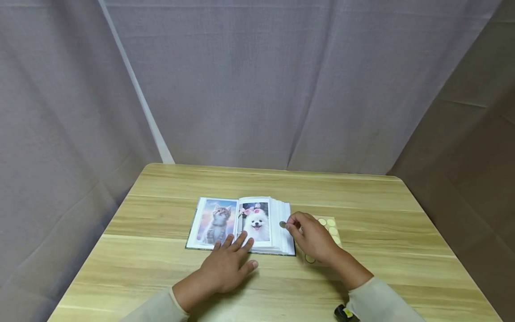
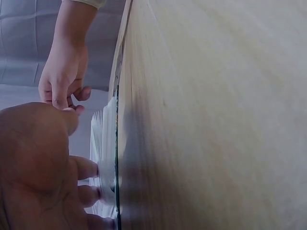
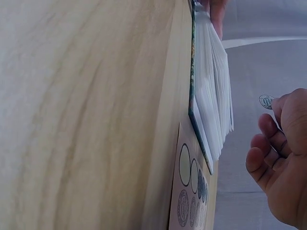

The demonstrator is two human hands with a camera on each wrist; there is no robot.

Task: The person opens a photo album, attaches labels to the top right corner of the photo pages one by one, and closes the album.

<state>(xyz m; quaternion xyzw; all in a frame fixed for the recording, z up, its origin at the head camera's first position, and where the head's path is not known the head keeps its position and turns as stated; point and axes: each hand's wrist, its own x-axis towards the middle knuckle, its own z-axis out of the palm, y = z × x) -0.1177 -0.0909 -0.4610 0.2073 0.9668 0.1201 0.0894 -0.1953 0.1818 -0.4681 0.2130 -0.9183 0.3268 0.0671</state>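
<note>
An open photo album (image 1: 284, 210) lies on the table, with a kitten photo (image 1: 219, 219) on its left page and a white dog photo (image 1: 257, 223) on its right. My left hand (image 1: 227, 268) rests with spread fingers on the album's lower edge, near the centre fold. Between thumb and forefinger, my right hand (image 1: 311, 237) pinches a small round sticker (image 3: 266, 101) just over the album's right edge. Beneath that hand lies a sticker sheet (image 1: 334, 231), partly hidden; the right wrist view shows printed round stickers and pale blank circles on it.
The wooden table (image 1: 161, 268) reaches back to a grey curtain (image 1: 225, 89). A small black object with a yellow-green patch (image 1: 343, 313) lies by the right sleeve at the front, partly cut off by the frame.
</note>
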